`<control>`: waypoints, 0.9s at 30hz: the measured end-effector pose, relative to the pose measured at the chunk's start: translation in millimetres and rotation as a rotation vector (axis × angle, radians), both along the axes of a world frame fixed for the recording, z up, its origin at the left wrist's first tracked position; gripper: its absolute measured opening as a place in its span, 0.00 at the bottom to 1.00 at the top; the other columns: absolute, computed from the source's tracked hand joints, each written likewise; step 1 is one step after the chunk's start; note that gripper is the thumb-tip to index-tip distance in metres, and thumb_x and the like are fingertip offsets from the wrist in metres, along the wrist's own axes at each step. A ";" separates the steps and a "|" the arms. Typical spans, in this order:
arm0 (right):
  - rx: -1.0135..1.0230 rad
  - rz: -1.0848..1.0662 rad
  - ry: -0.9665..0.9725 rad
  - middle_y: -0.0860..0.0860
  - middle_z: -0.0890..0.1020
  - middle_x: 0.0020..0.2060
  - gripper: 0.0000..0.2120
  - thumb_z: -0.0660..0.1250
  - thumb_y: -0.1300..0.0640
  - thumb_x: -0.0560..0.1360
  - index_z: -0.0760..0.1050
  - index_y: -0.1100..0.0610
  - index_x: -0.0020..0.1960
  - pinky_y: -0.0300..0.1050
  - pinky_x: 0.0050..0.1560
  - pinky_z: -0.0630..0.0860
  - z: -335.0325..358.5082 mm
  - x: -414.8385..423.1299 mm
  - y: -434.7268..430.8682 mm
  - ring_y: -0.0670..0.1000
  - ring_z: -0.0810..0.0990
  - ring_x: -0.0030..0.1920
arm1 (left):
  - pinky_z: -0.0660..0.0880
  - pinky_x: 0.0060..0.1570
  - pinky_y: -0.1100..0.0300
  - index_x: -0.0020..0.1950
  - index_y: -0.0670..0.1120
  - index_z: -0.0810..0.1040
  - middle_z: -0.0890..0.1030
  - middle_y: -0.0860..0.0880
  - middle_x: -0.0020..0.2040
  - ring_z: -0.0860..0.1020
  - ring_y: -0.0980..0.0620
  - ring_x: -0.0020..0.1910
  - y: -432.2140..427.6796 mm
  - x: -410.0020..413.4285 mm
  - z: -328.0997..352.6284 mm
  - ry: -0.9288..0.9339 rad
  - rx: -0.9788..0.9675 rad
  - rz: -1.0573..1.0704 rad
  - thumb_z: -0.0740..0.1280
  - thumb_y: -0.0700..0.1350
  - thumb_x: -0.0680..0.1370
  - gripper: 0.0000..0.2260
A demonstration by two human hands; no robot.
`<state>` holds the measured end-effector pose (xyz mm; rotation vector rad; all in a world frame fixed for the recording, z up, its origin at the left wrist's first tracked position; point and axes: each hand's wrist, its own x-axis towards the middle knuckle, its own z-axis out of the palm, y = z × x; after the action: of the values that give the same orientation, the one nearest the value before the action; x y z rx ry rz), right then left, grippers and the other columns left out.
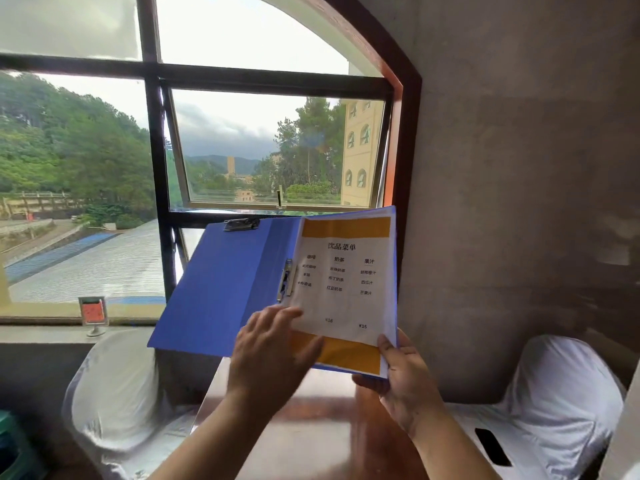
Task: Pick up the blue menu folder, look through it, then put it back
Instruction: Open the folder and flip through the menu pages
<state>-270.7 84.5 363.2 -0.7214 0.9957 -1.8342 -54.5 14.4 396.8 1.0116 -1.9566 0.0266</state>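
The blue menu folder (pixel 221 285) is held open in the air above the table, its cover swung out to the left. A printed menu page (pixel 343 282) with yellow bands lies clipped on its right half. My right hand (pixel 405 382) grips the folder's lower right corner, thumb on the page. My left hand (pixel 273 351) rests flat on the lower left part of the page, fingers spread and slightly blurred.
A shiny brown table (pixel 311 431) lies below the folder. White-covered chairs stand at the left (pixel 114 389) and right (pixel 568 393); a dark phone (pixel 491 445) lies on the right one. A small sign holder (pixel 92 315) stands on the window sill.
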 end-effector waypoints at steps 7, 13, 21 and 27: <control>-0.078 0.072 -0.056 0.65 0.85 0.57 0.16 0.71 0.50 0.76 0.83 0.51 0.63 0.66 0.42 0.85 2.7 18.9 -3.5 0.68 0.87 0.51 | 0.50 0.83 0.43 0.81 0.60 0.64 0.60 0.55 0.85 0.55 0.49 0.84 -3.9 -26.2 0.4 -0.270 0.144 -0.068 0.51 0.78 0.72 0.41; -0.124 0.104 -0.073 0.66 0.85 0.58 0.22 0.68 0.49 0.77 0.77 0.56 0.69 0.65 0.41 0.86 3.6 15.3 -1.8 0.67 0.87 0.50 | 0.80 0.50 0.47 0.46 0.49 0.84 0.87 0.51 0.50 0.83 0.42 0.51 -3.9 -29.2 7.1 -0.121 -0.179 -0.066 0.61 0.58 0.80 0.17; -0.153 0.079 -0.080 0.66 0.85 0.58 0.18 0.66 0.51 0.79 0.78 0.57 0.67 0.65 0.40 0.87 6.0 -16.5 3.6 0.67 0.86 0.51 | 0.73 0.36 0.51 0.40 0.52 0.77 0.80 0.54 0.32 0.77 0.56 0.32 -36.0 9.0 2.6 0.996 0.396 -0.069 0.64 0.56 0.83 0.14; -0.152 0.074 -0.087 0.64 0.87 0.56 0.15 0.66 0.50 0.81 0.81 0.54 0.64 0.60 0.36 0.87 3.4 -28.1 3.4 0.65 0.89 0.49 | 0.82 0.45 0.41 0.47 0.49 0.80 0.83 0.35 0.48 0.81 0.38 0.42 -53.3 27.4 -14.2 1.232 0.658 -0.047 0.65 0.53 0.84 0.11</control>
<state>-298.8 87.9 366.5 -0.7527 0.7693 -1.8744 -27.1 -38.9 382.6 0.9897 -0.8163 -1.0668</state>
